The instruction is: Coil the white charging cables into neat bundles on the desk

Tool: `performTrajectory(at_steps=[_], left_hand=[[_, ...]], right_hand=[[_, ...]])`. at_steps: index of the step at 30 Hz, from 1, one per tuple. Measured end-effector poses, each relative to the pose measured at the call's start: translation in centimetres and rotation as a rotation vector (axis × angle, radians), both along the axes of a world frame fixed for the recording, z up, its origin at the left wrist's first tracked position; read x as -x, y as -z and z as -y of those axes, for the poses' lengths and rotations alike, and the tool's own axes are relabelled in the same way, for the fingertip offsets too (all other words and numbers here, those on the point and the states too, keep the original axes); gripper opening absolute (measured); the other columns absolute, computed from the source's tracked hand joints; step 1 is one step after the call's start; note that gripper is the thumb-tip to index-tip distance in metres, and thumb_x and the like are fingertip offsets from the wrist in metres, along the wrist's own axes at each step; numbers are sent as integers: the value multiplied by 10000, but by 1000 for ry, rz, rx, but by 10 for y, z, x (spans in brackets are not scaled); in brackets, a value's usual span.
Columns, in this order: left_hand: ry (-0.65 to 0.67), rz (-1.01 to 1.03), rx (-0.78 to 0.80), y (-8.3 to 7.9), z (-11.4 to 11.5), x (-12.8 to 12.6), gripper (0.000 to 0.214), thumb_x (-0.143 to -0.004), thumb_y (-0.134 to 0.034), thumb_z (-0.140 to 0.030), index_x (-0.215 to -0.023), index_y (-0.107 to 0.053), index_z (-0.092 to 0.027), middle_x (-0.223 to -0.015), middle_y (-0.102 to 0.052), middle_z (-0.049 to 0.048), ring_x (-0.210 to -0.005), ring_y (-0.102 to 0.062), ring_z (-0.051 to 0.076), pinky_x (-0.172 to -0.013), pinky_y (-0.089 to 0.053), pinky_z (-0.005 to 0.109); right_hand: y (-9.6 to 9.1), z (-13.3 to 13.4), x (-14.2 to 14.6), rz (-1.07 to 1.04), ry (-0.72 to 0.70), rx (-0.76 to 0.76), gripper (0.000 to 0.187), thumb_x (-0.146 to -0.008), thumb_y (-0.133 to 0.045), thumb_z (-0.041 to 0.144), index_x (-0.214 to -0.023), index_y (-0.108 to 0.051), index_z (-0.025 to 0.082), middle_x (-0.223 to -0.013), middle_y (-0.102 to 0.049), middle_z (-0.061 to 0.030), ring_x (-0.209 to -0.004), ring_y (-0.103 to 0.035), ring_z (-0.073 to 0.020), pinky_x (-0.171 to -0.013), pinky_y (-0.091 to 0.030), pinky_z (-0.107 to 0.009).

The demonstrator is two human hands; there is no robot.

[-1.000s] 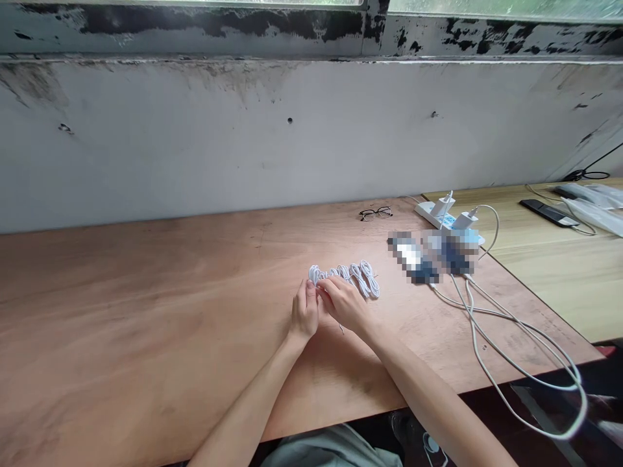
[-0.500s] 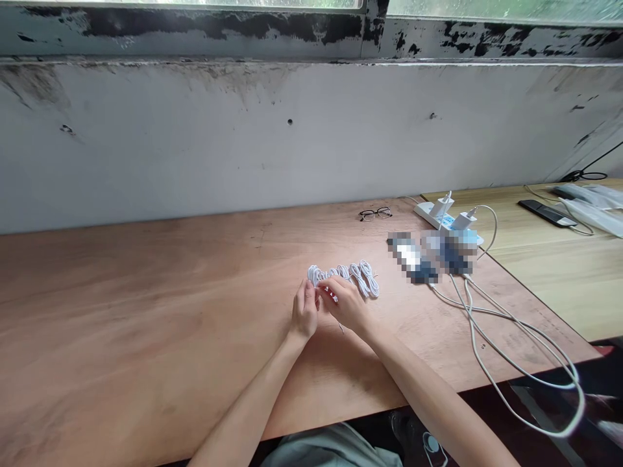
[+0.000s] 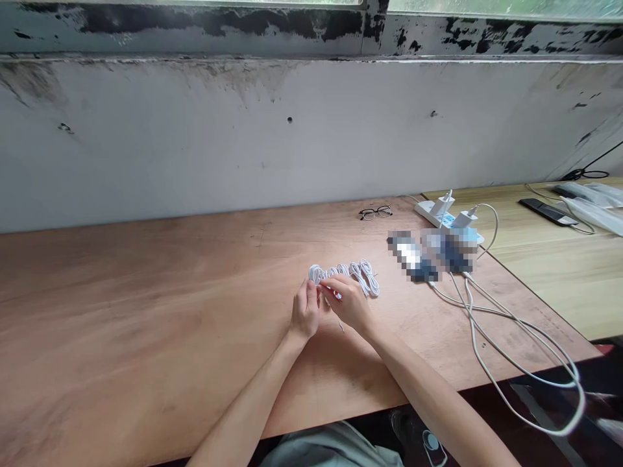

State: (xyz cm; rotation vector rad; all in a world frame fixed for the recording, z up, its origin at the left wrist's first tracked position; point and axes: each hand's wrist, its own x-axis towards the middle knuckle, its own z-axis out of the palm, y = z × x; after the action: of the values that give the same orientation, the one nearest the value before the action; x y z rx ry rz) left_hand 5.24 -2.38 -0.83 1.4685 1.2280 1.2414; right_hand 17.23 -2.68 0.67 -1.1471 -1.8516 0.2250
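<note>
Between my fingers, low over the wooden table (image 3: 195, 311), is a coil of white cord (image 3: 315, 274). My left hand (image 3: 305, 308) is closed around its near end, thumb on top. My right hand (image 3: 348, 299) pinches at the cord close to the left thumb, its fingertips almost meeting the left hand. Several bundled white cords lie in a row just beyond and to the right, the rightmost bundle (image 3: 369, 277) in full view. Others are partly covered by my right hand. A short loose cord end (image 3: 341, 326) shows below my right hand.
Eyeglasses (image 3: 376, 213) lie near the wall. A white power strip (image 3: 428, 209) with plugged-in chargers stands at the back right, beside blurred-out objects (image 3: 413, 258). Long white cables (image 3: 528, 324) loop over the table's front edge. A black phone-like object (image 3: 548, 212) rests on the adjoining table.
My right hand's fingers have shifted slightly at the cord, near the left thumb. My left hand and the cord bundles stay nearly where they were.
</note>
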Motion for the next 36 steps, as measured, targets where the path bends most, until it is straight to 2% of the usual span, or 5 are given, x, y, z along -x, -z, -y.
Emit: performTrajectory(at_steps=[10,20,24,30,36], left_hand=[[-65,-286,-90,-1,-2,1,347,-928,-238,-334,-656,-412,-205,-590,-488,3,-541,-473,139,-525,-340,269],[-92,-299,-154,-2,0,-1,356,-933,-249,-361,-704,-465,-196,-638,-554,22,-572,-533,155,-533,-368,266],[-66,-304,-210,-2,-1,0,366,-940,-224,-343,-758,-499,-186,-651,-569,27,-583,-549,151,-551,-405,265],[-47,-400,-445,0,-4,6,340,-940,-232,-285,-750,-497,-190,-617,-560,31,-571,-537,154,-565,-420,272],[92,-462,-571,-1,-8,14,289,-934,-258,-246,-980,-535,-178,-742,-582,46,-640,-565,146,-585,-438,256]], right_hand=[[2,0,3,-97,-10,79,175,-836,-512,168,-713,-635,184,-654,-624,-33,-600,-547,-138,-581,-399,-249],[1,-1,7,-276,-61,223,148,-814,-508,221,-733,-624,177,-653,-626,-34,-553,-514,-124,-554,-405,-252],[1,-2,9,-522,-132,402,142,-782,-563,282,-715,-627,175,-651,-624,-32,-556,-524,-128,-537,-415,-259],[-1,-4,7,-985,-334,865,225,-690,-672,371,-643,-617,158,-555,-533,11,-476,-434,-80,-447,-342,-220],[-2,-8,-6,-1105,-469,1135,191,-605,-744,265,-599,-608,130,-557,-528,17,-506,-438,-54,-468,-322,-190]])
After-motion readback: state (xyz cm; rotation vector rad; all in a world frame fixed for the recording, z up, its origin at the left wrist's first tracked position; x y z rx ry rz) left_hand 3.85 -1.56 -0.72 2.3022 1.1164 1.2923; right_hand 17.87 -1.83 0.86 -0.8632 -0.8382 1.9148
